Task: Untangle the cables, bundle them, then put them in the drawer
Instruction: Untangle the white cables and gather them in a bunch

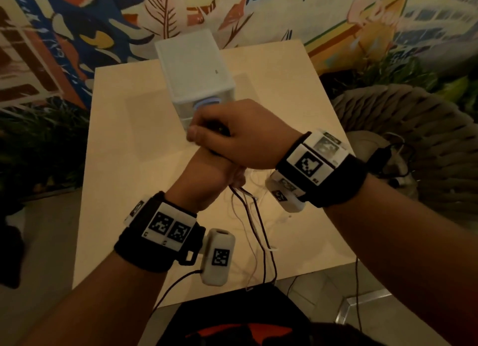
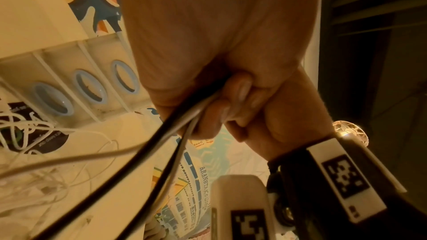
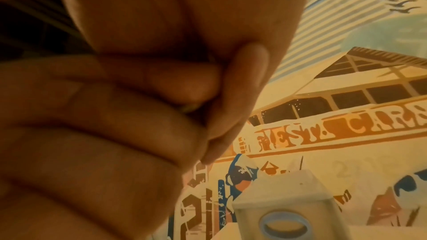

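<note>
Left hand (image 1: 207,180) fist closed round cables (image 1: 256,216), held above desk (image 1: 124,143); strands trail loose. Right hand (image 1: 232,136) fingers curled on top, contents unclear. More cable tangled on desk. Drawer unit (image 1: 196,71) shut. Bundling unfinished; stowing remains.

Cables (image 1: 258,216): black and white strands mixed. Drawer unit (image 1: 196,68): translucent white, pale blue ring pulls (image 2: 126,77). Table (image 1: 129,143): pale cream. Wall mural (image 1: 77,22): blue, orange, yellow shapes. Wristbands (image 1: 152,244): black, white blocks with black-and-white square codes.
</note>
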Demonstrator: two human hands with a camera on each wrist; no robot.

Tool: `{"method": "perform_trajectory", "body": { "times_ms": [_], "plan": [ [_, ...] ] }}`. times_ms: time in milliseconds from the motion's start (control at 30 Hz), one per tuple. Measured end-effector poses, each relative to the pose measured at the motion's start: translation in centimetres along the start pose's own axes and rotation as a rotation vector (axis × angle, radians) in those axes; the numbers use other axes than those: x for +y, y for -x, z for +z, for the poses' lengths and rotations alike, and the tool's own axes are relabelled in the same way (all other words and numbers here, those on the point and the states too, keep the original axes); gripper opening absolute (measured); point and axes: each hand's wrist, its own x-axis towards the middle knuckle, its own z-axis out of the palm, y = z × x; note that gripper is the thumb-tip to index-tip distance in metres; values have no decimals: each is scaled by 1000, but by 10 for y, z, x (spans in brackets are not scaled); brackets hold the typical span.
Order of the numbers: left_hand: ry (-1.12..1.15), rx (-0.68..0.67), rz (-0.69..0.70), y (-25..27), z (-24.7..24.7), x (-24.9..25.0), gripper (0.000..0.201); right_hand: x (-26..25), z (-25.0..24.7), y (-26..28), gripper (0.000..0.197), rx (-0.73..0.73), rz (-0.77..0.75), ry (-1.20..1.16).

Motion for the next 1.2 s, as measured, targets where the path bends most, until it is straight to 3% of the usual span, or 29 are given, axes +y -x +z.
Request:
{"method": "perform_trajectory", "body": {
  "times_ms": [67,133,267,333,433,467,533,600,667,800,933,1033,1100,1200],
  "plan": [
    [11,12,-1,-2,-2,-2,24,2,-2,-2,30,-59,20,64],
    [62,39,-49,-7,-4,-2,20,7,-4,-1,33,-34,39,55],
    [66,68,-144,-14,-4,3,27,15,-3,3,35,-24,73,-122],
    [122,68,-198,-16,-8,1,34,34,-9,11,34,136,115,-229],
    [168,86,-211,-17,-23,-4,28,100,-17,30,25,408,448,-221],
    [165,96,-211,-16,-28,-7,28,126,-16,39,25,399,601,-163],
    [148,111,-210,-13,-36,-11,28,174,-8,57,31,219,855,-6],
    [130,118,-215,-10,-42,-14,28,207,6,70,45,-16,1003,81],
    [118,131,-216,-8,-46,-16,28,224,23,74,57,-139,1075,83],
    [94,145,-214,-5,-50,-17,27,247,50,68,69,-229,1119,229],
    [94,136,-209,-2,-53,-19,27,255,60,63,36,-181,1103,254],
    [78,139,-214,2,-57,-23,27,257,61,61,28,-126,1137,165],
    [73,151,-216,5,-58,-25,27,255,59,61,27,-45,1147,25],
    [67,168,-217,7,-57,-28,26,235,48,65,20,232,1032,-224]
  ]
}}
